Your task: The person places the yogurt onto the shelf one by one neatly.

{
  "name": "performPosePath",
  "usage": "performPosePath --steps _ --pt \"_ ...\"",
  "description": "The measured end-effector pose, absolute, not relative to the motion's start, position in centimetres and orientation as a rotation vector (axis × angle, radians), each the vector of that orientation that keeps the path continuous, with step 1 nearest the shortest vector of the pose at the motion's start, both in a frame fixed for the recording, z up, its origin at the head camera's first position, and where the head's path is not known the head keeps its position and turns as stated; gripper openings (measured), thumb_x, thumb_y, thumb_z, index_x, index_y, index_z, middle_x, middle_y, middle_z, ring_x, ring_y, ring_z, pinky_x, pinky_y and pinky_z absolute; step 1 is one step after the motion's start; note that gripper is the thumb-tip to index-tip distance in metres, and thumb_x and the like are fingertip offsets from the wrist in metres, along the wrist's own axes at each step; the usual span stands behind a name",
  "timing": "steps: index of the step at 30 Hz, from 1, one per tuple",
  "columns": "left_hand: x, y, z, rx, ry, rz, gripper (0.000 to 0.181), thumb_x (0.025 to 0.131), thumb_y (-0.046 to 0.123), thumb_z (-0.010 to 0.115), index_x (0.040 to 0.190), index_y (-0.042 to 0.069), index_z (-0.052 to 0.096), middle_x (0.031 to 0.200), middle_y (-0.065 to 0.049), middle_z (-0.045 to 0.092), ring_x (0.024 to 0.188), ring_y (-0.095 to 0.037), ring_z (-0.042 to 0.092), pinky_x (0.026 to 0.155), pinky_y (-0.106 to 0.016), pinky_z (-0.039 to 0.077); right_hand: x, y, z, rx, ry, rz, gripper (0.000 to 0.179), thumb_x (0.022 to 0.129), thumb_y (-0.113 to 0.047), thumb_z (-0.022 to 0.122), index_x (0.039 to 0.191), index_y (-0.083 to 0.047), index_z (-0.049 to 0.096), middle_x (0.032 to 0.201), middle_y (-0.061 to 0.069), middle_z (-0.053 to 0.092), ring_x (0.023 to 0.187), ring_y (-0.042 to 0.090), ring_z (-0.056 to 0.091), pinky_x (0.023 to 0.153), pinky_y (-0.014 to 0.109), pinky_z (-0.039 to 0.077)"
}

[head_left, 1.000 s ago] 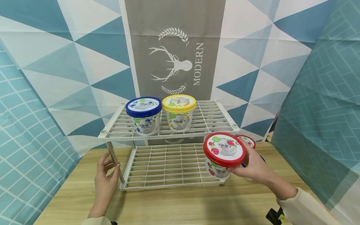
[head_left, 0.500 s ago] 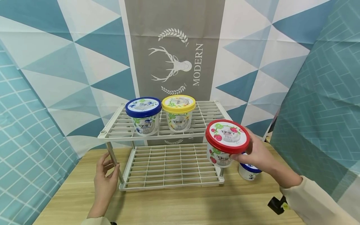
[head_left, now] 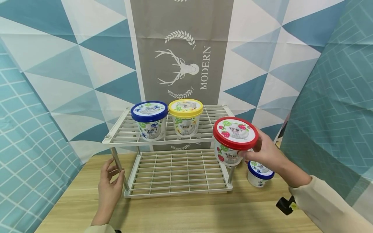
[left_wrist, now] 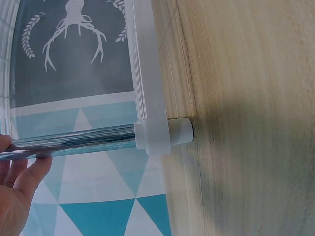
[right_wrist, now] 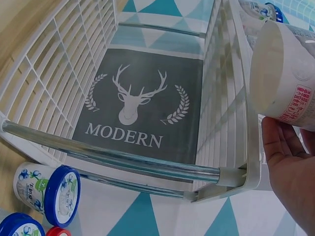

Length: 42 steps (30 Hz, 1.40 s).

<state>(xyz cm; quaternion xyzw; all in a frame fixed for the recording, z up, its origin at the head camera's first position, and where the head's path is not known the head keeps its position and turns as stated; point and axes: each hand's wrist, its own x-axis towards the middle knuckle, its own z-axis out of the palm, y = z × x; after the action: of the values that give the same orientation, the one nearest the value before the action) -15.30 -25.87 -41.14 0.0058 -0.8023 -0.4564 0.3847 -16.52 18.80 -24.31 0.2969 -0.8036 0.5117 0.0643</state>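
My right hand (head_left: pixel 269 157) grips a red-lidded tub (head_left: pixel 233 140) with strawberry pictures, thumb in front and fingers behind. The tub is tilted toward me and hangs in the air at the upper shelf's front right corner. Its bare underside shows in the right wrist view. On the upper shelf (head_left: pixel 140 138) stand a blue-lidded tub (head_left: pixel 150 123) and a yellow-lidded tub (head_left: pixel 186 119), side by side. My left hand (head_left: pixel 110 189) holds the front left metal post (left_wrist: pixel 93 140) of the white two-tier rack between thumb and fingers.
The slatted lower shelf (head_left: pixel 175 174) sits low over the wooden table (head_left: pixel 175 213). Right of the rack stands another blue-lidded tub (head_left: pixel 260 176). The right wrist view shows a second blue lid (right_wrist: pixel 22 226) and a red lid (right_wrist: pixel 58 231) nearby. A patterned cloth (head_left: pixel 247 58) hangs behind.
The red-lidded tub has risen in my right hand from below the upper shelf's edge to about its height. The blue-lidded tub on the table has come into clearer view. My left hand stays put.
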Motion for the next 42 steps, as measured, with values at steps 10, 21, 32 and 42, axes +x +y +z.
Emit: performPosePath --steps 10,21,32,42 --pt "-15.3 -25.9 -41.2 0.019 -2.047 -1.167 0.066 0.085 -0.01 0.059 0.141 0.011 0.032 0.104 -0.009 0.054 0.091 0.019 0.047 0.075 0.006 0.04 -17.5 18.9 -24.1 0.9 -2.394 1.52 0.066 0.079 -0.002 0.064 0.137 -0.002 0.033 0.124 -0.01 0.051 0.11 -0.007 0.051 0.084 0.018 0.053" --pt "-15.3 -25.9 -41.2 0.035 -2.048 -1.179 0.066 0.085 -0.009 0.06 0.141 0.011 0.032 0.105 -0.007 0.053 0.09 0.018 0.047 0.074 0.006 0.04 -17.7 19.3 -23.6 0.763 -2.481 1.435 0.063 0.083 -0.006 0.061 0.138 -0.001 0.032 0.132 0.023 0.049 0.115 0.034 0.055 0.081 0.017 0.054" --pt "-15.4 -26.0 -41.4 0.023 -2.047 -1.169 0.067 0.085 -0.01 0.06 0.142 0.011 0.031 0.105 -0.008 0.053 0.091 0.019 0.046 0.074 0.006 0.04 -18.0 18.8 -22.5 0.734 -2.476 1.469 0.063 0.086 -0.006 0.06 0.14 -0.001 0.03 0.135 0.023 0.046 0.12 0.041 0.049 0.082 0.014 0.051" --pt "-15.5 -26.0 -41.4 0.026 -2.044 -1.18 0.067 0.085 -0.009 0.06 0.142 0.012 0.032 0.105 -0.006 0.053 0.091 0.018 0.047 0.074 0.005 0.041 -18.6 18.5 -22.0 0.726 -2.472 1.475 0.062 0.088 -0.008 0.059 0.141 -0.002 0.028 0.136 0.022 0.046 0.121 0.041 0.049 0.082 0.015 0.052"
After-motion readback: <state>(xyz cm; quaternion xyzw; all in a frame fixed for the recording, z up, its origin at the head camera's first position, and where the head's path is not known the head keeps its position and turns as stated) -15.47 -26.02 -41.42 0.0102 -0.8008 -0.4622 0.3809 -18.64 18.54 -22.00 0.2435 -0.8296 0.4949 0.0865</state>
